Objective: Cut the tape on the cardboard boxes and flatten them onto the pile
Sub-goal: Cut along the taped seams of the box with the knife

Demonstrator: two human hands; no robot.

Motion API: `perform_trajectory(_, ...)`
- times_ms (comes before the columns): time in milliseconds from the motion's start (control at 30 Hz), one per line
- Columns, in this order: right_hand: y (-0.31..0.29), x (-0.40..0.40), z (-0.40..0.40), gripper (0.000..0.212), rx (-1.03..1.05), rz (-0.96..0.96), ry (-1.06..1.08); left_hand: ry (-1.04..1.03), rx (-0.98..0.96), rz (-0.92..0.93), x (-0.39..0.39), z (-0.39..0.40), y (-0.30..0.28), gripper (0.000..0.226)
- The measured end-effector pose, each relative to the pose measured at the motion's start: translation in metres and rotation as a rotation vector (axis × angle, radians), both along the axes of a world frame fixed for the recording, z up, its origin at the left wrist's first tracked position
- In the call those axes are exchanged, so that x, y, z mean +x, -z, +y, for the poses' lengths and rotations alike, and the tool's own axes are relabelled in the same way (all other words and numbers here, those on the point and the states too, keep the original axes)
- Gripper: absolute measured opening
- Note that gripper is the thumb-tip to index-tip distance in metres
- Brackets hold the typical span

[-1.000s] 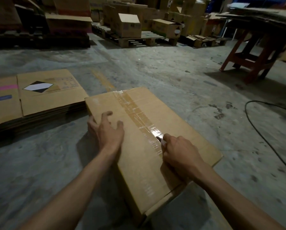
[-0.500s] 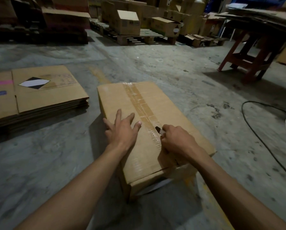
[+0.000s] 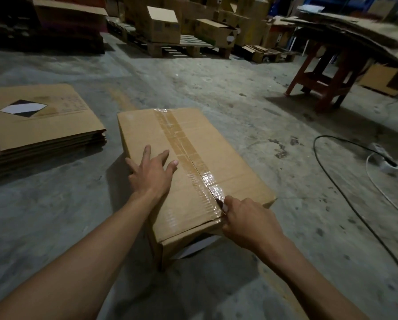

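A brown cardboard box [image 3: 228,158] stands on the concrete floor in front of me. A strip of clear tape [image 3: 182,148] runs down the middle of its top. My left hand [image 3: 150,172] lies flat on the top, left of the tape, fingers spread. My right hand [image 3: 246,220] is closed on a small knife [image 3: 220,203] whose blade touches the tape near the box's near edge. A dark slit shows along the tape above the blade. A pile of flattened boxes [image 3: 61,125] lies on the floor to the left.
A black cable [image 3: 339,192] and a white power strip [image 3: 386,161] lie on the floor to the right. A red wooden table [image 3: 327,75] loaded with cardboard stands at the back right. Pallets with boxes [image 3: 163,26] fill the back.
My right hand has drawn the knife along the tape toward me, down to the box's near edge. My left hand has gone from curled to flat on the top.
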State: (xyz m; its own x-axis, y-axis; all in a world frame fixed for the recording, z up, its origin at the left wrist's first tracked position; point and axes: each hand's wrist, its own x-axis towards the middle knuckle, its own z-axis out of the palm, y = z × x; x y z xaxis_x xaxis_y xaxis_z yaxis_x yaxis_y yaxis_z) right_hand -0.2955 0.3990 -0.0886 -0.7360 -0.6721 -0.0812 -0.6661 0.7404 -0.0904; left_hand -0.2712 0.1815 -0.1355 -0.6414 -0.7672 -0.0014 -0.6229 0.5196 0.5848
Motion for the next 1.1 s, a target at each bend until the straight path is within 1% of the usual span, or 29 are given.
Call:
perform_trajectory(200,0.003,0.015,0.019,0.012,0.016,-0.054,0.057,-0.001,-0.009,0.019,0.000,-0.002,0.001,0.052)
perform_trajectory(300,0.008,0.007,0.028,0.004,-0.061,-0.144,0.091,0.013,-0.016,0.044,0.001,-0.003,0.003,0.052)
perform_trajectory(400,0.013,-0.002,0.034,0.020,-0.221,-0.313,0.109,0.026,-0.028,0.091,0.003,-0.004,0.004,0.050)
perform_trajectory(433,0.014,-0.002,0.035,0.023,-0.252,-0.328,0.115,0.042,-0.057,0.116,0.003,-0.003,0.004,0.048)
perform_trajectory(500,0.017,-0.002,0.035,0.021,-0.260,-0.275,0.118,0.108,-0.174,0.141,0.006,-0.001,0.003,0.043)
perform_trajectory(567,0.021,-0.004,0.032,0.012,-0.256,-0.162,0.134,0.239,-0.247,0.099,0.011,0.007,0.000,0.044)
perform_trajectory(633,0.026,-0.011,0.025,0.012,-0.264,-0.083,0.161,0.382,-0.231,0.005,0.017,0.020,-0.002,0.053)
perform_trajectory(700,0.031,-0.020,0.016,0.020,-0.292,-0.030,0.189,0.467,-0.259,-0.107,0.021,0.030,0.002,0.064)
perform_trajectory(767,0.039,-0.027,0.008,0.030,-0.329,0.014,0.194,0.490,-0.289,-0.169,0.019,0.029,0.006,0.065)
perform_trajectory(933,0.052,-0.028,0.004,0.022,-0.445,0.167,0.157,0.458,-0.350,-0.132,0.009,0.006,0.013,0.052)
perform_trajectory(1000,0.055,-0.019,0.002,0.021,-0.522,0.156,0.125,0.462,-0.352,-0.119,0.006,0.002,0.016,0.049)
perform_trajectory(1067,0.060,-0.004,-0.003,0.018,-0.579,0.068,0.018,0.492,-0.307,-0.077,0.007,-0.007,0.014,0.047)
perform_trajectory(1100,0.064,0.004,-0.006,0.015,-0.571,0.025,-0.043,0.522,-0.270,-0.052,0.008,-0.013,0.012,0.045)
